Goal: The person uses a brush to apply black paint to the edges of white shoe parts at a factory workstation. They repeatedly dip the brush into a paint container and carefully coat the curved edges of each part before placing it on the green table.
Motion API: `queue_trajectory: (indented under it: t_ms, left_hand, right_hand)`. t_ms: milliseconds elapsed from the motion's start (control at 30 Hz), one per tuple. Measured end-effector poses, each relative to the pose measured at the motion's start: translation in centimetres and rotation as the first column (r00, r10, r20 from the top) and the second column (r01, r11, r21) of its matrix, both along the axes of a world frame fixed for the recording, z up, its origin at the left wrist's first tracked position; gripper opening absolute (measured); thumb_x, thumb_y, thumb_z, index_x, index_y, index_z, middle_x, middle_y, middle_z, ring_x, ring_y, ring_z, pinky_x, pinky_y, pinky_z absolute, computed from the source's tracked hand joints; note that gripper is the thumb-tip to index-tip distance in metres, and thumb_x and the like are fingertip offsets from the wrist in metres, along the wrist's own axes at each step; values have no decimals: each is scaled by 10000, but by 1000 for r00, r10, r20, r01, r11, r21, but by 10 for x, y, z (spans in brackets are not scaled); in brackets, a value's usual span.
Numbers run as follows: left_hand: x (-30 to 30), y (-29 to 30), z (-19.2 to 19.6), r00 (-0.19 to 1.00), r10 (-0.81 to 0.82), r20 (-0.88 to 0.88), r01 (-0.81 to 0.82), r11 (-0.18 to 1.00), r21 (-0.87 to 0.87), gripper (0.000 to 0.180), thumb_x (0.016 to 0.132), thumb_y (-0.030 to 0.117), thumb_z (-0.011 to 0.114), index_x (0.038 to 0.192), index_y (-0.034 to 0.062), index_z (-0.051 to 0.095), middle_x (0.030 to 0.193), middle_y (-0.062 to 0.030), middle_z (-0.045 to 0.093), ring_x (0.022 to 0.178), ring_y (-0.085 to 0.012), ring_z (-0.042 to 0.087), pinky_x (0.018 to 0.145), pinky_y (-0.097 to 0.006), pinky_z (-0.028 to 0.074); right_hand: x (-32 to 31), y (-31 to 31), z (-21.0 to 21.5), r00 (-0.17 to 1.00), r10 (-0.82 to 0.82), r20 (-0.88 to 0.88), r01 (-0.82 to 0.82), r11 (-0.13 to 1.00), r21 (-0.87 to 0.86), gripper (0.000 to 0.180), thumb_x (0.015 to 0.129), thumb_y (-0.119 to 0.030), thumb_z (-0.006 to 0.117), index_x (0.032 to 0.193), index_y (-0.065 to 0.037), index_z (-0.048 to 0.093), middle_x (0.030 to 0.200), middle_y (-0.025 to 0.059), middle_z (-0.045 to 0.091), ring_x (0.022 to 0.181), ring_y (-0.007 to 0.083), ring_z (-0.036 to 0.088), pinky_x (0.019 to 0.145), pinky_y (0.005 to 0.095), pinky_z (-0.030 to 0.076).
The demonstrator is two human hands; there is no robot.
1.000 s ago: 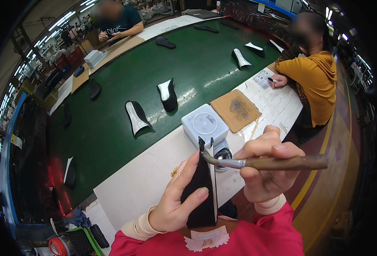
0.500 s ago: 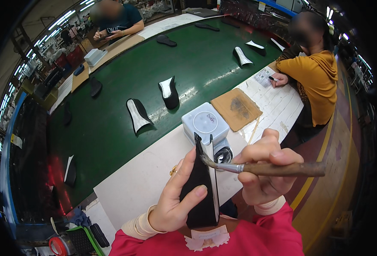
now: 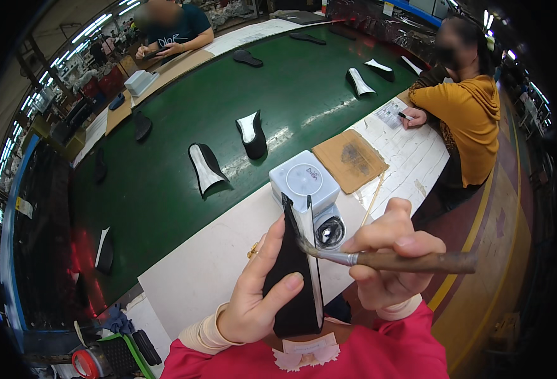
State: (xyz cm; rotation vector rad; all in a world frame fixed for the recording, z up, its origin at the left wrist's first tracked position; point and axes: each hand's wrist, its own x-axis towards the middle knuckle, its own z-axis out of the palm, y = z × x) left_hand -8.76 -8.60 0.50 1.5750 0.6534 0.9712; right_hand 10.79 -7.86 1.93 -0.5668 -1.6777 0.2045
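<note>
My left hand (image 3: 250, 300) grips a black wedge shoe sole (image 3: 288, 259) with a pale inner side, held upright on end in front of my chest. Its fingers lie along the left side, and the thumb presses across the black face. In my right hand (image 3: 395, 252) is a brush (image 3: 445, 263) with a wooden handle and metal ferrule, pinched between thumb and fingers. The bristles touch the sole's edge near its upper part. Just beyond the sole sits a small round pot (image 3: 330, 232) with a dark-smeared opening, beside a translucent white plastic box (image 3: 303, 183).
A green conveyor belt (image 3: 177, 114) carries several more wedge soles (image 3: 251, 134). Near me lies a pale board (image 3: 196, 278); a brown stained pad (image 3: 351, 161) is beyond the box. One person (image 3: 461, 114) sits right holding a pen, another (image 3: 177, 38) works far left.
The brush and my right hand have slid a little down the sole's edge toward me. My left hand keeps its hold, and the sole has tilted slightly left.
</note>
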Motion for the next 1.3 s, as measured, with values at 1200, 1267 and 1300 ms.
queue_trajectory:
  t_ms: [1200,1267,1300]
  left_hand:
    - [-30,15,-99,841,449,301,20,530,-848,419,913,240,393,1270,23,377,1113,-184,554,944,-326,598,796,-428,516]
    - [-30,15,-96,849,448,281,-27,568,-823,424,904,220,406,1279,28,372,1117,-165,556,942,-291,602,807,-399,512]
    - [-31,15,-95,852,443,279,-39,584,-811,427,899,210,413,1284,30,372,1121,-155,557,943,-271,602,813,-384,510]
  right_hand:
    - [35,22,-133,943,-332,16,272,742,-614,314,766,-68,670,1043,3,539,752,34,608,632,114,446,686,256,363]
    - [34,25,-136,939,-334,85,319,748,-582,314,753,-68,676,1033,-1,550,741,31,601,622,129,441,706,272,354]
    - [34,27,-137,936,-331,119,338,755,-562,313,748,-67,678,1028,-2,555,736,28,598,621,134,439,715,278,349]
